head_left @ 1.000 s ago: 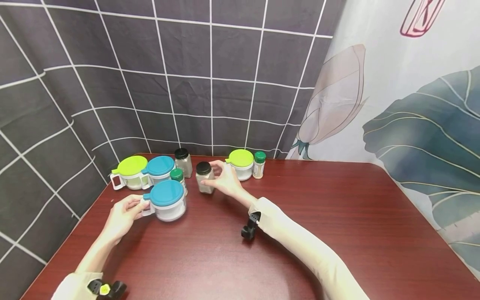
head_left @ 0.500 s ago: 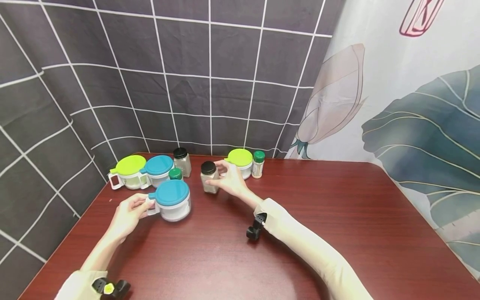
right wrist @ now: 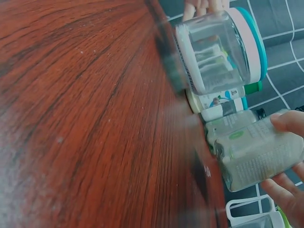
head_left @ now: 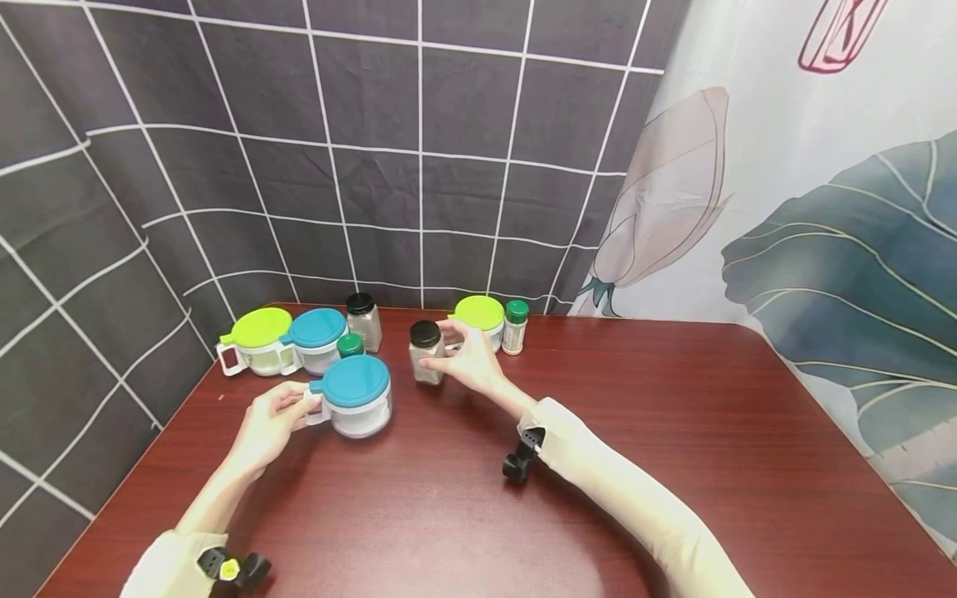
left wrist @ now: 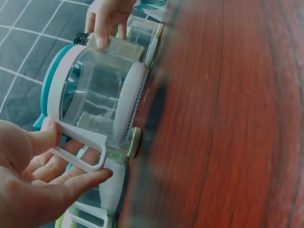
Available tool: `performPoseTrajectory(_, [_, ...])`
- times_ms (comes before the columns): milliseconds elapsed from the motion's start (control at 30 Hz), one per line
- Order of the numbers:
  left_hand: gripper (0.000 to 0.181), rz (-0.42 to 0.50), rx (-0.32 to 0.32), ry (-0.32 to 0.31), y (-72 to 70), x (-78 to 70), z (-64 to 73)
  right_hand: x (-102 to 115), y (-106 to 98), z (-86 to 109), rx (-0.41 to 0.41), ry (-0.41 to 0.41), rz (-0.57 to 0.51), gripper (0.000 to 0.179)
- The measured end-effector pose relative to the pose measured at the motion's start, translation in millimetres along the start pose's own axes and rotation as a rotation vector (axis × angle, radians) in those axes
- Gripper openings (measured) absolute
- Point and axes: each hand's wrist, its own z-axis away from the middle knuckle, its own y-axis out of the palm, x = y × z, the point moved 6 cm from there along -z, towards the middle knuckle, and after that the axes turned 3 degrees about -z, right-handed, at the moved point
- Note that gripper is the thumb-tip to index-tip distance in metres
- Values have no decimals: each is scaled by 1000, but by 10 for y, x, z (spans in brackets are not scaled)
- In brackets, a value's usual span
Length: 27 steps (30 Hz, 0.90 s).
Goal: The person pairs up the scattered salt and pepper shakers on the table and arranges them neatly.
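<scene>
My left hand (head_left: 272,422) pinches the white handle of a clear seasoning jar (head_left: 360,418) with a blue lid. In the left wrist view the jar's base (left wrist: 129,102) hangs just above the table, its shadow apart from it. My right hand (head_left: 476,362) holds a square glass spice jar (head_left: 427,365) with a black lid between thumb and fingers. This jar (right wrist: 256,152) tilts slightly in the right wrist view, and its shadow lies apart from its base. A green-capped shaker (head_left: 350,345) stands behind the blue-lidded jar, mostly hidden by it.
At the back left stand a lime-lidded jar (head_left: 262,330), another blue-lidded jar (head_left: 317,329) and a second black-lidded spice jar (head_left: 364,322). Behind my right hand are another lime-lidded jar (head_left: 480,312) and a green-capped shaker (head_left: 515,328). A tiled-pattern curtain (head_left: 374,191) backs the table (head_left: 673,415).
Both hands have moved slightly to the right, carrying the blue-lidded jar and the black-lidded spice jar along. The green-capped shaker behind the blue-lidded jar is now more hidden. Other jars stay put.
</scene>
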Motion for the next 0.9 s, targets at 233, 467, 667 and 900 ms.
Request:
performPoseTrajectory(233, [31,8,8,-18,45,-39,-10,-18,-64,52,-15,-18,-2,56])
performPoseTrajectory(467, [29,10,21,-27,107,-64,-11,-36,-128,86,-15,-26,-16,57])
performPoseTrajectory(667, [29,41,26,-33,177,-82,-11,-44,-193,113,-14,-13,0,55])
performPoseTrajectory(900, [31,63,22,-39,267,-111,-30,-52,-264,152,-16,2,3,56])
